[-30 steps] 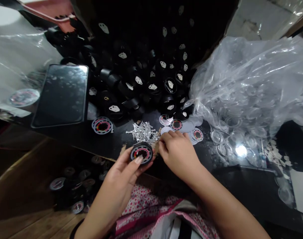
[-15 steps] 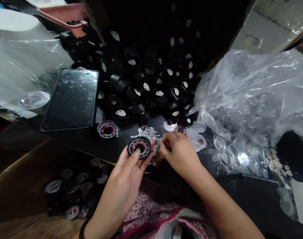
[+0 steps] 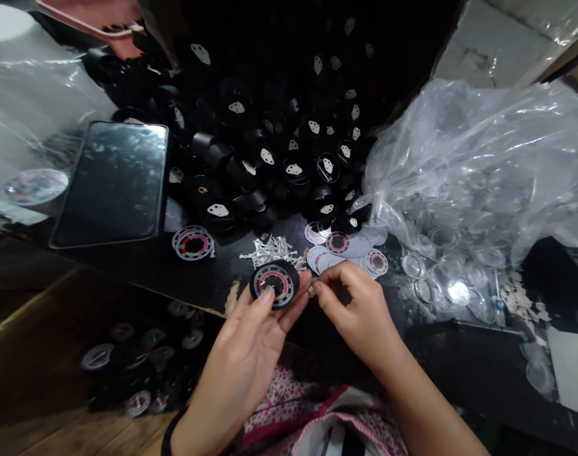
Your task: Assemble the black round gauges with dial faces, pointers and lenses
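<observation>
A round black gauge point(image 3: 280, 279) with a red-marked dial is held in my left hand point(image 3: 251, 335), thumb on its face and fingers underneath. Just right of it, my right hand point(image 3: 355, 304) is closed, thumb and forefinger pinched together by the left fingertips; whatever they hold is too small to make out. A heap of small white pointers point(image 3: 272, 250) lies just beyond the gauge. Fanned-out printed dial discs point(image 3: 339, 261) lie beyond my right hand. Two more dials point(image 3: 194, 243) rest to the left of the pointers.
Many black gauge housings point(image 3: 270, 158) are piled at the back. A dark flat tablet-like panel point(image 3: 113, 183) stands at left. Clear plastic bags point(image 3: 459, 139) and transparent lenses point(image 3: 459, 266) sit at right. Below the table edge, at lower left, a box holds finished-looking gauges point(image 3: 139, 402).
My right hand has moved from among the pointers and discs toward me, its pinched fingertips now by the left fingers. The gauge sits slightly further right. The whole view has shifted a little.
</observation>
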Demonstrator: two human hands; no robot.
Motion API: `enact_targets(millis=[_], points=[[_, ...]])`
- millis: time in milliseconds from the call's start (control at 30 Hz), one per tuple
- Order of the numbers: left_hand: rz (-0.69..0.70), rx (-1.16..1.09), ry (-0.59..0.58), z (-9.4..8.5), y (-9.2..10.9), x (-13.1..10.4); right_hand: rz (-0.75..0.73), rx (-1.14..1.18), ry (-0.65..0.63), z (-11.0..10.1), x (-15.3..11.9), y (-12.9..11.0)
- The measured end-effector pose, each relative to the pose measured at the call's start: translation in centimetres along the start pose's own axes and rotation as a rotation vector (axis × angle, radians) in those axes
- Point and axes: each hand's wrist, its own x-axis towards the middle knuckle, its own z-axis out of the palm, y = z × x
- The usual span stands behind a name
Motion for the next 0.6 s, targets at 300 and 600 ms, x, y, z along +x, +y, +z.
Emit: enact_targets(millis=[300,600], points=[[-0.005,0.322,-0.104,-0.1,-3.0,0.9,-0.056,-0.077,-0.014,-1.1,-1.6,-0.8],[0.105,0.563,-0.114,0.8,-1.8,0.2,-0.028,-0.096,-0.002,-1.6,-2.1,-0.8]])
